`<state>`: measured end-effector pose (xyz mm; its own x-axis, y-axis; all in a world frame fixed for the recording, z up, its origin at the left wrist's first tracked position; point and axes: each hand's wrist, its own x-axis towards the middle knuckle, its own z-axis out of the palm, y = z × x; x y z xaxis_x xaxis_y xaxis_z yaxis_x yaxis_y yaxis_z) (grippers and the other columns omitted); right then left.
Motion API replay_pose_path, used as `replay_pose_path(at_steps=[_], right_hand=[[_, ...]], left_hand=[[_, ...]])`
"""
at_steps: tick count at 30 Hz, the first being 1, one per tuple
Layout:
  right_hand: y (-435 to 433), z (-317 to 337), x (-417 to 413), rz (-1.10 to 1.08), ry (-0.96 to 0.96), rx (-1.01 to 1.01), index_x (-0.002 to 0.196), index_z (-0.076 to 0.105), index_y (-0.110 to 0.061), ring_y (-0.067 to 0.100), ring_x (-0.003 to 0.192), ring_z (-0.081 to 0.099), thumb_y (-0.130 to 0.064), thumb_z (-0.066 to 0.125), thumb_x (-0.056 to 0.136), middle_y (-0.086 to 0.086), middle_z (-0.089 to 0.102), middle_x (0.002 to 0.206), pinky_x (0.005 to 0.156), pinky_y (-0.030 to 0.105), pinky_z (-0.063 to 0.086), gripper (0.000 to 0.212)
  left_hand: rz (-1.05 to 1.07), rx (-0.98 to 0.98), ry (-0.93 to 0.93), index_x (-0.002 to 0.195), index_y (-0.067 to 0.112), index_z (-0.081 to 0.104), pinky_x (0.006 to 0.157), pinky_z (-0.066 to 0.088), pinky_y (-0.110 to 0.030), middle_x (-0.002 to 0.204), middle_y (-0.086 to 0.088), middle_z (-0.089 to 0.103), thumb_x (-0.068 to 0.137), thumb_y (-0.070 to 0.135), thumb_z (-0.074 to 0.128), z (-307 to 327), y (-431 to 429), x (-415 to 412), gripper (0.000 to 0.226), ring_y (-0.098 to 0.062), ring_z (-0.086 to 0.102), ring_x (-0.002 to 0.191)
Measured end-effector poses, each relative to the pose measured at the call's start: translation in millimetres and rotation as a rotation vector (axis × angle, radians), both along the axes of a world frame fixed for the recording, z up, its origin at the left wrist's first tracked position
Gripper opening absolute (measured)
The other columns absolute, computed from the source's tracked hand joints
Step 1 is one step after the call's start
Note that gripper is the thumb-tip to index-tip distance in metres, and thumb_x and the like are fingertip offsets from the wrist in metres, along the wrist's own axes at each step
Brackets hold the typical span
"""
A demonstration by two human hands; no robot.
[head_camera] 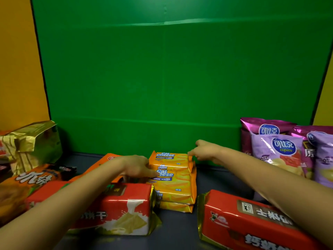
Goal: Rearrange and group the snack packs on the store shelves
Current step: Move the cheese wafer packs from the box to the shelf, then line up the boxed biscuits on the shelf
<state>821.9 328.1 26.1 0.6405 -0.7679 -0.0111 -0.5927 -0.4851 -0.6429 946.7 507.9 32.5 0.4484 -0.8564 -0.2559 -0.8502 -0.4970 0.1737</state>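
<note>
Your left hand [137,167] sits at centre frame with its fingers curled against the left end of the Cal Cheese wafer packs [173,179], gripping the upper packs of the pile. Your right hand [202,150] is just right of centre, fingers loosely closed with the tips touching the top right corner of the rear wafer pack; whether it actually pinches the wrapper cannot be told. The yellow wafer packs lie in two short stacks, one behind the other, on the dark shelf surface [180,230] in front of the green back panel [171,78].

Lower left, under your left forearm, lies a red biscuit pack [124,210]; a second red biscuit pack [243,221] lies at lower right, partly under your right forearm. Purple chip bags [277,150] stand at right. An orange snack bag [34,179] and a gold foil pack [32,141] occupy the left edge.
</note>
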Motion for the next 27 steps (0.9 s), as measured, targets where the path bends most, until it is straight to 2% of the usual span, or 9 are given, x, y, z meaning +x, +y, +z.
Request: replay_pose_path(at_steps=[2, 4, 6, 9, 13, 16, 19, 23, 27], right_hand=[[7.8, 14.9, -14.5, 0.071, 0.059, -0.125, 0.139, 0.03, 0.0, 0.025, 0.128, 0.042, -0.02, 0.055, 0.088, 0.016, 0.039, 0.145, 0.103, 0.03, 0.035, 0.06], [18.9, 31.2, -36.4, 0.152, 0.077, -0.233, 0.138, 0.037, -0.003, 0.023, 0.132, 0.04, -0.02, 0.053, 0.09, 0.012, 0.04, 0.146, 0.106, 0.026, 0.03, 0.053], [31.8, 43.5, -63.1, 0.208, 0.066, -0.29, 0.132, 0.046, -0.006, 0.019, 0.127, 0.045, -0.02, 0.052, 0.091, 0.009, 0.048, 0.14, 0.102, 0.022, 0.031, 0.044], [50.2, 51.2, -109.4, 0.254, 0.065, -0.301, 0.123, 0.055, -0.014, 0.011, 0.116, 0.052, -0.023, 0.052, 0.091, -0.002, 0.058, 0.127, 0.098, 0.021, 0.036, 0.033], [67.0, 43.4, -164.7, 0.266, 0.007, -0.273, 0.099, 0.057, -0.038, -0.01, 0.089, 0.059, -0.036, 0.055, 0.086, -0.023, 0.061, 0.098, 0.075, 0.005, 0.043, 0.014], [75.8, 27.9, -196.9, 0.23, -0.013, -0.302, 0.097, 0.059, -0.043, -0.002, 0.097, 0.061, -0.066, 0.051, 0.066, -0.025, 0.066, 0.099, 0.085, 0.015, 0.047, 0.04], [80.6, 11.4, -221.2, 0.195, 0.027, -0.371, 0.093, 0.059, -0.049, -0.013, 0.093, 0.058, -0.093, 0.041, 0.048, -0.041, 0.057, 0.102, 0.074, 0.013, 0.049, 0.066], [87.4, -4.4, -240.0, 0.13, 0.158, -0.388, 0.095, 0.048, -0.066, -0.017, 0.088, 0.058, -0.098, 0.041, 0.036, -0.041, 0.06, 0.09, 0.075, 0.015, 0.051, 0.068], [88.7, -10.4, -247.7, 0.104, 0.283, -0.468, 0.105, 0.039, -0.059, -0.005, 0.088, 0.06, -0.1, 0.037, 0.032, -0.03, 0.059, 0.103, 0.084, 0.023, 0.051, 0.084]], left_hand=[[-0.031, -0.078, -0.034, 0.106, 0.007, 0.055, 0.077, 0.05, -0.032, 0.105, -0.011, 0.062, 0.088, 0.049, 0.05, 4.0, 7.1, 6.2, 0.047, -0.025, 0.063, 0.094], [-0.059, -0.222, 0.071, 0.114, 0.007, 0.059, 0.065, 0.047, -0.023, 0.107, -0.013, 0.067, 0.089, 0.045, 0.051, 10.5, 26.5, 8.3, 0.046, -0.014, 0.06, 0.074], [-0.085, -0.339, 0.173, 0.111, 0.011, 0.062, 0.063, 0.047, -0.018, 0.101, -0.011, 0.07, 0.09, 0.042, 0.051, 15.6, 50.1, 8.8, 0.039, -0.007, 0.059, 0.067], [-0.077, -0.438, 0.122, 0.112, 0.022, 0.062, 0.08, 0.051, -0.021, 0.102, 0.001, 0.07, 0.084, 0.053, 0.046, 12.2, 83.9, 13.8, 0.044, -0.007, 0.065, 0.087], [-0.055, -0.589, -0.005, 0.112, 0.035, 0.06, 0.091, 0.048, -0.031, 0.11, 0.015, 0.065, 0.073, 0.079, 0.03, -5.7, 121.5, 12.6, 0.066, 0.001, 0.059, 0.098], [-0.059, -0.566, -0.122, 0.106, 0.05, 0.053, 0.088, 0.047, -0.026, 0.11, 0.024, 0.06, 0.055, 0.094, 0.018, -20.6, 142.2, 15.2, 0.075, 0.004, 0.057, 0.097], [-0.037, -0.5, -0.238, 0.126, 0.04, 0.049, 0.095, 0.046, -0.03, 0.125, 0.015, 0.059, 0.047, 0.099, 0.013, -29.9, 152.6, 21.0, 0.105, -0.004, 0.056, 0.104], [-0.026, -0.449, -0.426, 0.136, 0.029, 0.042, 0.092, 0.046, -0.025, 0.131, 0.009, 0.058, 0.034, 0.102, 0.009, -36.6, 153.1, 22.8, 0.129, -0.009, 0.059, 0.108], [-0.008, -0.423, -0.454, 0.136, 0.028, 0.04, 0.091, 0.046, -0.025, 0.131, 0.008, 0.057, 0.031, 0.102, 0.023, -36.0, 157.1, 23.2, 0.13, -0.01, 0.059, 0.108]])
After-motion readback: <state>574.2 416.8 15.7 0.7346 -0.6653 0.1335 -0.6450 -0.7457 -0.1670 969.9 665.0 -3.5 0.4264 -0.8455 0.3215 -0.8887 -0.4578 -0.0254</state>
